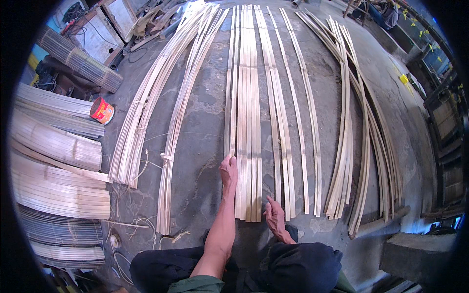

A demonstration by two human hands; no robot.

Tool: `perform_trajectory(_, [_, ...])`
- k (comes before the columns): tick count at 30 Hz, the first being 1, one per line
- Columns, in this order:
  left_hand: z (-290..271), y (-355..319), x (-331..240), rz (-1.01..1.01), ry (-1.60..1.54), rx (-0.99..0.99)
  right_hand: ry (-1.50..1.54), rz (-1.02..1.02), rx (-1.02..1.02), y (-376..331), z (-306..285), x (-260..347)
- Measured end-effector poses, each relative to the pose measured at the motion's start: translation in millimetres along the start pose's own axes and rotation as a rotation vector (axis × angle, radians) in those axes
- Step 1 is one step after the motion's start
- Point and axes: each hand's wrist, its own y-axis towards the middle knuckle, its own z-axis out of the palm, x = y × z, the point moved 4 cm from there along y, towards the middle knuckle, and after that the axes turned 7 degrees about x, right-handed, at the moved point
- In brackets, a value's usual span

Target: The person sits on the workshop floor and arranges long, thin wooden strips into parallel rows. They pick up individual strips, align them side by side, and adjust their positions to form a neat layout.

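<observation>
Long pale bamboo strips run away from me across the floor. In the middle, several lie edge to edge as a flat panel (249, 146). Along that panel's left side, my left hand (228, 170) is closed round narrow bamboo strips (230, 107); its grip hides their near part. My right hand (274, 215) hovers by the panel's near right corner, index finger stretched out and the other fingers loosely bent, with nothing seen in it. Just beyond it lie separate bamboo strips (281, 132), and farther right two more strips (308, 93) lie apart from these.
Tied bundles of strips (141, 102) (167, 161) lie to the left, a crossed loose pile (359, 112) to the right. Stacked slatted bamboo mats (58, 185) and a red tin (101, 110) stand at far left. A concrete block (415, 259) sits at lower right.
</observation>
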Motion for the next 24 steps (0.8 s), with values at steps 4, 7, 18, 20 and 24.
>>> perform_trajectory(4, [1.5, -16.5, -20.4, -0.094, -0.036, 0.103, -0.097, -0.049, -0.024, 1.5, -4.2, -13.5])
perform_trajectory(7, [0.3, -20.8, -19.8, -0.078, -0.045, 0.088, -0.155, -0.082, -0.013, 1.0, 0.0, -18.6])
perform_trajectory(18, [7.4, -21.1, -19.4, -0.113, 0.054, 0.112, -0.205, -0.113, -0.016, 1.2, 0.6, -22.2])
perform_trajectory(20, [6.3, -18.4, -14.7, -0.104, 0.044, 0.138, -0.204, -0.118, -0.009, 2.5, 1.8, -20.1])
perform_trajectory(24, [4.3, -7.3, 10.9, -0.016, 0.023, 0.064, -0.141, -0.129, -0.005, 1.6, 10.0, -14.8])
